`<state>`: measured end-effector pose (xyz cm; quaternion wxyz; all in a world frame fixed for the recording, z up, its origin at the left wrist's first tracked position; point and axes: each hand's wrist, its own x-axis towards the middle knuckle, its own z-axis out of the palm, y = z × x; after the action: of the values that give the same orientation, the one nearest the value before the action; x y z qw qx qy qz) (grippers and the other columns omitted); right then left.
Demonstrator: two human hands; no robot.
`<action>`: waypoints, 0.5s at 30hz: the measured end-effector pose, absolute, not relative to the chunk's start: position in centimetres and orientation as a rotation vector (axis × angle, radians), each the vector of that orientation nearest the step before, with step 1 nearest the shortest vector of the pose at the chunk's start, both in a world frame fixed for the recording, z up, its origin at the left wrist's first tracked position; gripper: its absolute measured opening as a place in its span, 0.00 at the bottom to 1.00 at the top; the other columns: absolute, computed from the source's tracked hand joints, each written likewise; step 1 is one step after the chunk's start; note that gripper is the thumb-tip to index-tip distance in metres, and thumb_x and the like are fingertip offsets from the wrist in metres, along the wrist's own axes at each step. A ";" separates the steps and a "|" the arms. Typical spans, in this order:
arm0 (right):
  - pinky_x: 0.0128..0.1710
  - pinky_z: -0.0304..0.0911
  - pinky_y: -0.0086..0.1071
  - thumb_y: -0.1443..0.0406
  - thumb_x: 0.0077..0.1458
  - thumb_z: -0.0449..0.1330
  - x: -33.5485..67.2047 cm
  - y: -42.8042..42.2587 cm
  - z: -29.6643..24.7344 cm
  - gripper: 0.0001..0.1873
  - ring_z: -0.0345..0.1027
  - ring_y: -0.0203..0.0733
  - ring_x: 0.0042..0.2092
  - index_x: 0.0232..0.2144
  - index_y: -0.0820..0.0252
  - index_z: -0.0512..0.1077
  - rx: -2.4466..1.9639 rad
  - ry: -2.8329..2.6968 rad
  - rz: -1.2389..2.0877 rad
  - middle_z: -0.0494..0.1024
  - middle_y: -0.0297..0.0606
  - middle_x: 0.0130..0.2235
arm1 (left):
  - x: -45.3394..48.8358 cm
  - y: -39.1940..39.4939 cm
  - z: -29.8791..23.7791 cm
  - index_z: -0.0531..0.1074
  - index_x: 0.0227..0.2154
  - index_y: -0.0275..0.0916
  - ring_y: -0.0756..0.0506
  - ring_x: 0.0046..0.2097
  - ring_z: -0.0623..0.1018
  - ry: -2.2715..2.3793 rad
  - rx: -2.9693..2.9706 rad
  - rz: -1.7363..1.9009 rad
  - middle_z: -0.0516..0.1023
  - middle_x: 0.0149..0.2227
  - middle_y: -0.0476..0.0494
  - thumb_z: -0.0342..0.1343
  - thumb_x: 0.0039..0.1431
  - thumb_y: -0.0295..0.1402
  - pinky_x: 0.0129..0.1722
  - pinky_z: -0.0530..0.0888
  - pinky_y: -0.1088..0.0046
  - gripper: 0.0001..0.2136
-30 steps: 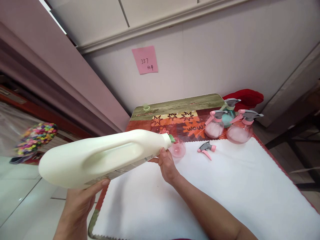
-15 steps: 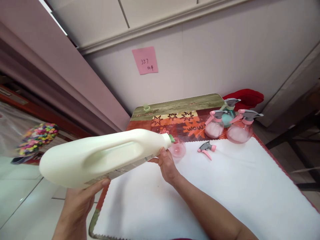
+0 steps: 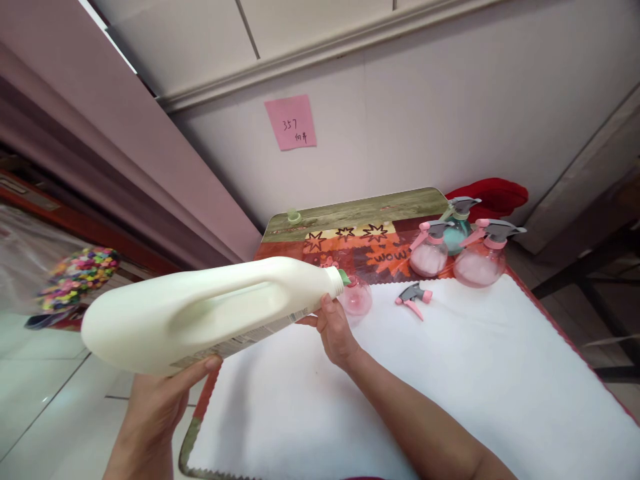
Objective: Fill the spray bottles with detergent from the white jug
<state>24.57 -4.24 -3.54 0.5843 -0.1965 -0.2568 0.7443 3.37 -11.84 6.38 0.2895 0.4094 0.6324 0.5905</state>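
A large cream-white detergent bottle [image 3: 165,313] lies tilted almost level across both hands, its green spout [image 3: 344,277] pointing right. My left hand [image 3: 160,400] grips it from below near the base, thumb along the label edge. Under the neck, my right hand [image 3: 334,327] is closed on the bottle with thumb and fingers. The spout is over the mouth of a round, clear pink spray bottle [image 3: 357,299] without its head; whether liquid flows cannot be made out. To the right a grey and pink spray head [image 3: 414,299] lies on the white cloth.
Two pink spray bottles [image 3: 479,263] and a green spray bottle [image 3: 456,235] stand at the table's right back. A green cap [image 3: 294,216] sits at the back left. Behind is a wall with a pink note [image 3: 291,122]; a red object [image 3: 500,200] lies beyond the table's corner.
The detergent bottle's base end has shifted very slightly to the right. Both hands keep the same hold, and the other things stay in place.
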 end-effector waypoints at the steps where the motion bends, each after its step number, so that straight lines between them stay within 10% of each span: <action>1: 0.47 0.75 0.48 0.42 0.56 0.59 24.6 -4.2 -3.5 0.32 0.73 0.51 0.51 0.53 0.58 0.71 -0.457 -0.601 1.737 0.78 0.46 0.52 | 3.4 -11.8 6.5 0.78 0.44 0.42 0.39 0.46 0.81 1.689 1.094 1.577 0.84 0.41 0.48 0.74 0.28 0.26 0.47 0.79 0.70 0.32; 15: 0.48 0.74 0.49 0.41 0.57 0.59 24.8 -4.4 -3.2 0.33 0.72 0.52 0.53 0.53 0.58 0.70 -0.437 -0.597 1.752 0.77 0.46 0.54 | 3.7 -11.9 6.9 0.75 0.52 0.43 0.41 0.48 0.81 1.638 1.166 1.559 0.83 0.44 0.48 0.74 0.34 0.24 0.48 0.78 0.73 0.36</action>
<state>24.79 -4.39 -3.18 0.5810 -0.1872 -0.2554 0.7498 3.73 -11.87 6.89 0.2942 0.4380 0.6155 0.5855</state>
